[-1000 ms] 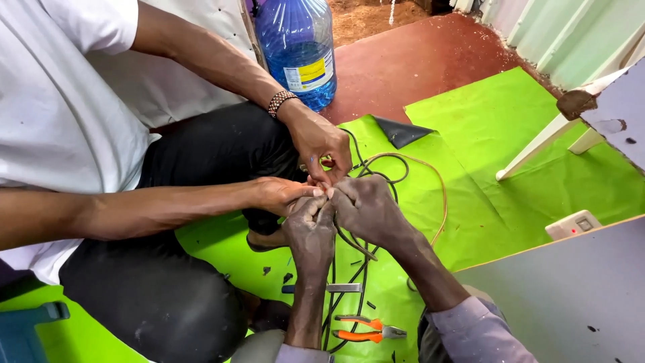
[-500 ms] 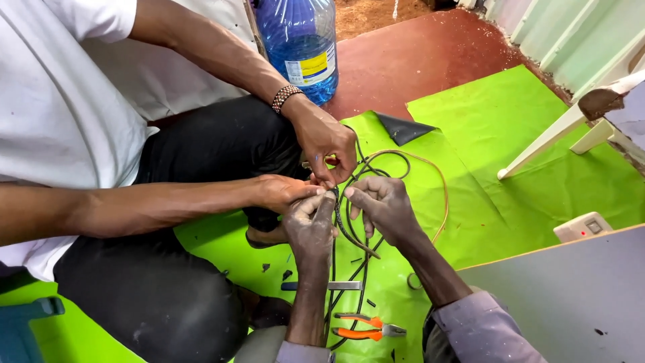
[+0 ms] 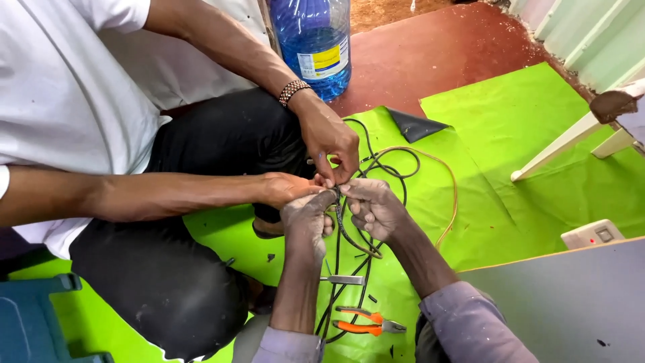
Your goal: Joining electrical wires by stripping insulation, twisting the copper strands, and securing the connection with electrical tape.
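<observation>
While the left hand (image 3: 306, 218) and right hand (image 3: 373, 208) both pinch the black cable (image 3: 346, 232), it looks light, limp; best gripped near its far end.

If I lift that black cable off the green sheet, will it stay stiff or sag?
The black cable probably sags: it already lies in loose loops on the green sheet. It looks light. Its loops likely drag along, since both the left hand and right hand pinch it.
</observation>
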